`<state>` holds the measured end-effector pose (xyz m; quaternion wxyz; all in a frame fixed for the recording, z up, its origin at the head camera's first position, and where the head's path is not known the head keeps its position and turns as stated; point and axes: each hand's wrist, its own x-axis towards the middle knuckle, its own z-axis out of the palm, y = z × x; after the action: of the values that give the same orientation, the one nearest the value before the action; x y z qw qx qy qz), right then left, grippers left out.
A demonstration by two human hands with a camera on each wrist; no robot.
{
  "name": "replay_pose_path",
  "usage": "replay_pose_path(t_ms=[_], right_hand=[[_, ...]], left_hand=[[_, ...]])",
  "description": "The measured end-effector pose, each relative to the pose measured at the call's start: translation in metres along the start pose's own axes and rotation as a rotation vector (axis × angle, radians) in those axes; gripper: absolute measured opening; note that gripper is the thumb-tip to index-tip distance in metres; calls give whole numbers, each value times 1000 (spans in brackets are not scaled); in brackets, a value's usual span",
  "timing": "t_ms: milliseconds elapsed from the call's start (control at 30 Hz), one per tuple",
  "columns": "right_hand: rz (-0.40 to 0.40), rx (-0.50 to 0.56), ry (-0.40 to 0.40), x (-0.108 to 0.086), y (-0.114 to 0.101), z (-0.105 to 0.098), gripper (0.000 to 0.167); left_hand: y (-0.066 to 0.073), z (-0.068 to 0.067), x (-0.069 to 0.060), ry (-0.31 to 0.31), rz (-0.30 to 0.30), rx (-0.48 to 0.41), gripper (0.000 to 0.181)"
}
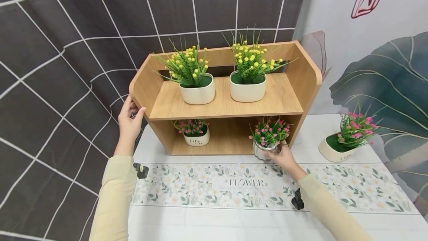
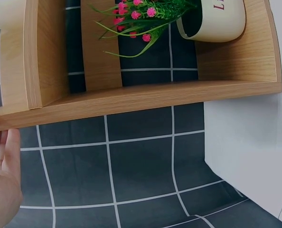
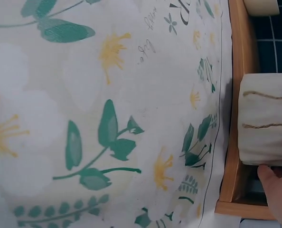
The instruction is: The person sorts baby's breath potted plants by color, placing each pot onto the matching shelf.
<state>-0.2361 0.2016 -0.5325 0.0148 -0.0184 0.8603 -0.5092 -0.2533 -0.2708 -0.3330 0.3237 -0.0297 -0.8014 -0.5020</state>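
Note:
A two-tier wooden shelf (image 1: pixel 224 115) stands on the table. My left hand (image 1: pixel 129 122) grips the front edge of its left side panel, seen also as wood between the fingers of the left hand (image 2: pixel 3 183) in the left wrist view. At the right end of the lower tier, my right hand (image 1: pixel 282 157) holds a potted plant (image 1: pixel 270 133) with pink flowers by its pot. In the right wrist view this pale pot (image 3: pixel 267 114) has twine round it, and the thumb of the right hand (image 3: pixel 277 192) touches its side; the other fingers are mostly hidden.
Two yellow-flowered plants in white pots (image 1: pixel 198 93) (image 1: pixel 248 90) stand on the upper tier. A pink-flowered pot (image 1: pixel 197 138) marked "Life" sits lower left. Another pink-flowered pot (image 1: pixel 337 150) is on the table at right. A floral runner (image 1: pixel 247 192) lies in front; dark gridded cloth hangs behind.

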Motion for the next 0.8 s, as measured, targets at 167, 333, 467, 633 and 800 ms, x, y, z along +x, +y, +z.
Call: replay_pose_path(t_ms=[167, 333, 467, 633, 800], right_hand=[[27, 110, 30, -2, 2, -2, 70], [57, 134, 36, -4, -1, -3, 72], [22, 153, 30, -1, -4, 0, 68], [3, 175, 9, 7, -8, 6, 68], [5, 163, 3, 15, -15, 17, 71]], left_hand=[[-11, 1, 3, 1, -3, 14, 56], [14, -2, -3, -12, 6, 11, 54], [4, -1, 0, -1, 16, 6, 55], [-17, 1, 6, 2, 25, -12, 57], [-21, 1, 6, -5, 43, 6, 59]])
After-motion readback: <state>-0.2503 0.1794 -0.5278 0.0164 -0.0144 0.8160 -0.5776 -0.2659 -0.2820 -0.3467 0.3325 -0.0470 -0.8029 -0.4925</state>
